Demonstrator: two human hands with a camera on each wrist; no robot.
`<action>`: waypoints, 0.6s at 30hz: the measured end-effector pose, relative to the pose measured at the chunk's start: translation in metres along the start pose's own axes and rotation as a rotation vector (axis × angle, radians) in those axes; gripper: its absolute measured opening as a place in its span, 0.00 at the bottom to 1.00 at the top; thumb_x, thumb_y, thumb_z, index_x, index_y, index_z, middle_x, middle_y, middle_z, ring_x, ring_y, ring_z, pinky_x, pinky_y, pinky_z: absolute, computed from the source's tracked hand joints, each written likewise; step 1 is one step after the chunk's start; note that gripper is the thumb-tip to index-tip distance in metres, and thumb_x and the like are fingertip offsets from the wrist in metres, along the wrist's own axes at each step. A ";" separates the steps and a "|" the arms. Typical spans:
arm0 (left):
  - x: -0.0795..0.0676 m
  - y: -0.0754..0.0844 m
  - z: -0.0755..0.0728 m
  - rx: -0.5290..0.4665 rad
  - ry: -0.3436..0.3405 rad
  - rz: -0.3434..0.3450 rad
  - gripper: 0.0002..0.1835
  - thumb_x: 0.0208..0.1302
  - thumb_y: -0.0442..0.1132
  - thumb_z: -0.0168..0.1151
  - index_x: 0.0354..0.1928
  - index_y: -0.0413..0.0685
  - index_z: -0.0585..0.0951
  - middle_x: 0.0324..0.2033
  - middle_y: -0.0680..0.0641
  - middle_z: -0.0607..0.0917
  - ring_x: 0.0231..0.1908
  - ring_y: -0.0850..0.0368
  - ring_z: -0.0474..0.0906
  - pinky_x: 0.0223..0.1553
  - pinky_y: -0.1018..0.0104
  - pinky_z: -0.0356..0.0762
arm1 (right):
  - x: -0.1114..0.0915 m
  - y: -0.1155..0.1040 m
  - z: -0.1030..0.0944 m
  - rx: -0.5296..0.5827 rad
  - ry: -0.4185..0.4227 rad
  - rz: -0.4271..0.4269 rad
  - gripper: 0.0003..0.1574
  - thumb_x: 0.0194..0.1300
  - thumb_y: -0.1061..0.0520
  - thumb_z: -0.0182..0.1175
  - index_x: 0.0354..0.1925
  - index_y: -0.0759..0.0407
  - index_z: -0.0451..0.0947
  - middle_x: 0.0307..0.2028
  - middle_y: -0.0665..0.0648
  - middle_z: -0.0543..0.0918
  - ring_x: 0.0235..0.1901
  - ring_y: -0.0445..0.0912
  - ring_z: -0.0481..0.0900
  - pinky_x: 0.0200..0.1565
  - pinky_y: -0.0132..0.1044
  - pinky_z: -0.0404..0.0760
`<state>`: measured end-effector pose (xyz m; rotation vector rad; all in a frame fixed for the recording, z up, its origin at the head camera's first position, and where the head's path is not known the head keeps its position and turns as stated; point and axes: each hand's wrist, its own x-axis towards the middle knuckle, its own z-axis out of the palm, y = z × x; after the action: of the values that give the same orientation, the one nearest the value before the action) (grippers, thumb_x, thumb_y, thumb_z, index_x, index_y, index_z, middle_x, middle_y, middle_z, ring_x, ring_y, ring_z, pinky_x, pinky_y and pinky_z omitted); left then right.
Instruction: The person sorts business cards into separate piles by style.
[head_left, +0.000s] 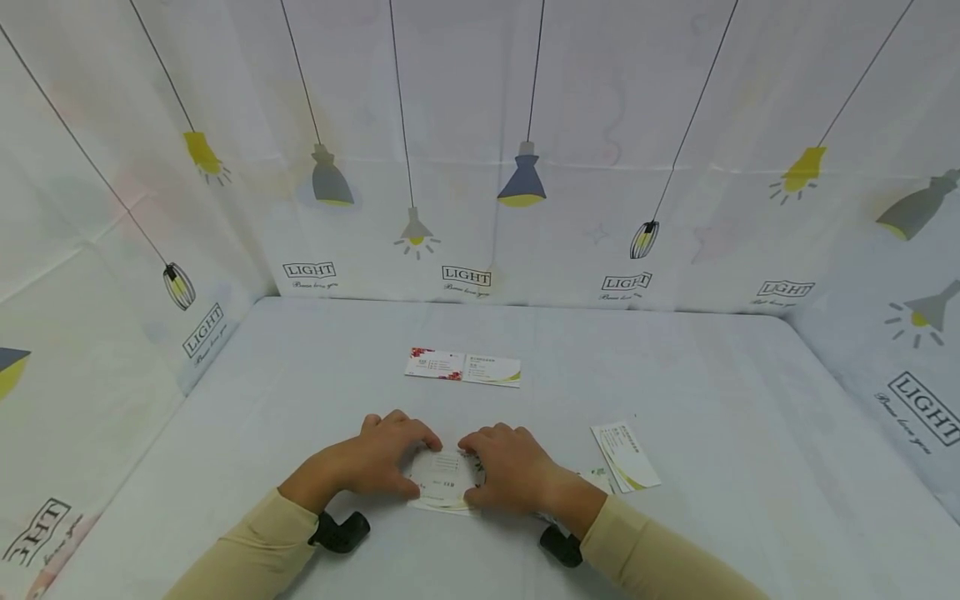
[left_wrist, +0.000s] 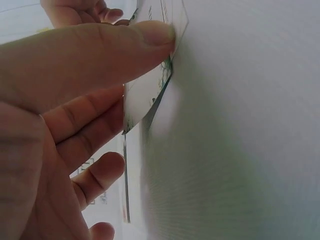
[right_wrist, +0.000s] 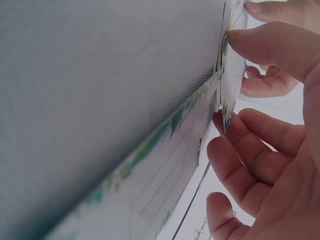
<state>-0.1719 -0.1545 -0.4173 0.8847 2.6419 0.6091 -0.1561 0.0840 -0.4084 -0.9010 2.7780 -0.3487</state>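
In the head view, a white business card [head_left: 444, 477] with grey print sits between both hands near the table's front, over another card whose yellow-green edge shows below it. My left hand [head_left: 381, 457] holds its left side, thumb at the near corner and fingers at the far edge. The right hand [head_left: 512, 472] grips the opposite side the same way. Seen from the left wrist, the thumb presses a card [left_wrist: 145, 97] with a leafy green print, fingers behind it. From the right wrist, thumb and fingertips pinch the card [right_wrist: 233, 82] at its edges.
Farther back, a red-flowered card [head_left: 435, 364] lies beside a yellow-green striped card [head_left: 492, 372]. Right of the hands are overlapping striped cards [head_left: 627, 457] and a green-leaf card [head_left: 598, 478], partly hidden by the right wrist. A lamp-patterned curtain [head_left: 465, 233] borders the white table [head_left: 720, 400].
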 end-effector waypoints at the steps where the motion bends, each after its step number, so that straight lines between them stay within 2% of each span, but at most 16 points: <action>1: 0.000 0.000 0.000 0.004 0.002 0.002 0.29 0.51 0.43 0.78 0.56 0.55 0.80 0.51 0.58 0.78 0.53 0.57 0.67 0.48 0.52 0.57 | 0.000 0.000 0.000 -0.008 0.004 -0.002 0.35 0.57 0.42 0.70 0.61 0.53 0.78 0.53 0.50 0.82 0.51 0.47 0.76 0.54 0.49 0.71; 8: 0.000 0.000 0.000 0.000 0.006 0.001 0.28 0.51 0.44 0.78 0.56 0.55 0.80 0.50 0.58 0.79 0.54 0.56 0.67 0.49 0.52 0.57 | -0.001 -0.001 -0.001 -0.057 0.032 -0.015 0.31 0.58 0.43 0.69 0.58 0.52 0.80 0.49 0.48 0.84 0.48 0.46 0.77 0.53 0.46 0.71; 18: 0.001 0.001 0.001 0.018 0.019 0.000 0.26 0.54 0.44 0.76 0.56 0.54 0.80 0.50 0.58 0.79 0.54 0.57 0.68 0.48 0.52 0.57 | -0.003 0.000 -0.001 -0.047 0.018 -0.050 0.36 0.57 0.40 0.71 0.59 0.53 0.78 0.53 0.50 0.81 0.51 0.47 0.76 0.53 0.47 0.72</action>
<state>-0.1722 -0.1527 -0.4176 0.8877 2.6680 0.5973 -0.1539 0.0855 -0.4069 -0.9844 2.7948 -0.3027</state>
